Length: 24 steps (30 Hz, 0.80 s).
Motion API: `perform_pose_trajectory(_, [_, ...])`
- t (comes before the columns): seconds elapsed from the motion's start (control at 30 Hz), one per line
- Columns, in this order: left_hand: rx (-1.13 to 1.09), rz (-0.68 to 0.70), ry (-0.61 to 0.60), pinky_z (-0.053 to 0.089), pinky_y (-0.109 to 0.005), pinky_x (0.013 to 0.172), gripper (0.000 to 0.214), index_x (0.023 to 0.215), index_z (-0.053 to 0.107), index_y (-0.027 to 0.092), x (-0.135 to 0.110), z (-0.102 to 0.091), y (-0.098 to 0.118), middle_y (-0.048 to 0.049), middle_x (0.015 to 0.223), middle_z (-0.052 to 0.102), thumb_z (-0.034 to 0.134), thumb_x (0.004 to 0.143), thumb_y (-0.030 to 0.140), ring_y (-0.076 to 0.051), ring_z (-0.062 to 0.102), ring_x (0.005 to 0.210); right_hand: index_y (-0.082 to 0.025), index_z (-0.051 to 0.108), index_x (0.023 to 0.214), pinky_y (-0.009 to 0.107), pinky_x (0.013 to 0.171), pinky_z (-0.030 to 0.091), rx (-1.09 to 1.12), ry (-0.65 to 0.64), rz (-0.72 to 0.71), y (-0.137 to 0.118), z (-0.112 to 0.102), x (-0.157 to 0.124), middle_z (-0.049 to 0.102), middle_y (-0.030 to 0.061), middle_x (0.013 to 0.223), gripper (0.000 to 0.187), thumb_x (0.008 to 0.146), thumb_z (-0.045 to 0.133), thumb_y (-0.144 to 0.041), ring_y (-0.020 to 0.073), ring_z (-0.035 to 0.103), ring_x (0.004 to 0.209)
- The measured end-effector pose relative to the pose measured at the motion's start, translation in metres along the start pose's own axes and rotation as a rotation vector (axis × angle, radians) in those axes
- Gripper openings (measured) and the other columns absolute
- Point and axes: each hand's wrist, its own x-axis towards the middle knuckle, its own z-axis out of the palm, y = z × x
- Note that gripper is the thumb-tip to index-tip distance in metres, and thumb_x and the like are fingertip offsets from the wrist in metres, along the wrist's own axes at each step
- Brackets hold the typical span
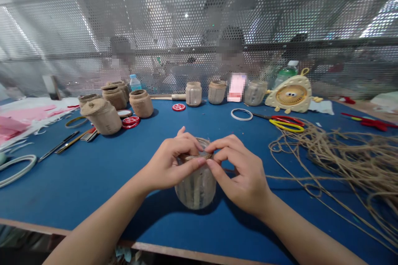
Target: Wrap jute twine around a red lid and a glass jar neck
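A glass jar [196,192] with vertical strips showing on its side stands upright near the table's front, between my hands. Brownish twine [248,175] circles its neck and runs off to the right toward a loose heap of twine [345,157]. My left hand [172,161] pinches the twine at the rim, thumb in front and fingers over the top. From the other side, my right hand [241,169] presses the same wrap, its thumb and index fingertips close to my left thumb. The fingers partly hide the mouth of the jar.
Twine-covered jars [102,118] stand back left, beside red lids [131,121]. Glass jars [193,93] line the back, by a phone [236,87] and a yellow fan [290,94]. Scissors [286,124] and a white ring [241,114] lie right. A perforated screen [174,29] rises behind.
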Motion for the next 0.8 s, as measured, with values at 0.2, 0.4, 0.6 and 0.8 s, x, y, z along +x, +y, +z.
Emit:
perform_pose_trajectory(0.2, [-0.032,0.010,0.041,0.019,-0.038,0.104,0.026,0.056,0.042,0.015,0.000,0.000,-0.003,-0.0028,0.075,0.059,0.052,0.078,0.023,-0.013,0.055,0.084,-0.017,0.048,0.062,0.032,0.070,0.045,0.017,-0.013,0.006,0.000,0.000,-0.001,0.059,0.0064,0.082,0.014,0.073,0.053,-0.010,0.0157,0.054,0.080])
perform_pose_trajectory(0.4, [-0.110,-0.015,0.122,0.035,-0.034,0.090,0.023,0.057,0.046,0.015,-0.001,0.004,-0.008,-0.0055,0.073,0.056,0.054,0.077,0.024,-0.018,0.051,0.096,-0.017,0.048,0.064,0.033,0.071,0.044,0.014,0.008,0.014,0.001,0.000,-0.001,0.058,0.0071,0.083,0.012,0.072,0.052,-0.009,0.0168,0.054,0.083])
perform_pose_trajectory(0.6, [-0.240,-0.063,0.200,0.040,-0.030,0.080,0.023,0.058,0.048,0.015,-0.001,0.008,-0.008,-0.0080,0.080,0.055,0.053,0.078,0.025,-0.021,0.047,0.104,-0.018,0.049,0.067,0.033,0.074,0.043,0.001,0.083,0.033,0.003,-0.001,-0.003,0.058,0.0062,0.086,0.010,0.070,0.052,-0.008,0.0167,0.054,0.084])
perform_pose_trajectory(0.8, [-0.308,-0.094,0.187,0.040,-0.031,0.082,0.022,0.058,0.050,0.015,0.000,0.012,-0.012,-0.0073,0.075,0.057,0.054,0.077,0.025,-0.022,0.046,0.106,-0.018,0.050,0.066,0.032,0.072,0.044,-0.029,0.088,0.068,0.005,0.001,-0.004,0.058,0.0064,0.085,0.010,0.071,0.051,-0.010,0.0169,0.055,0.082])
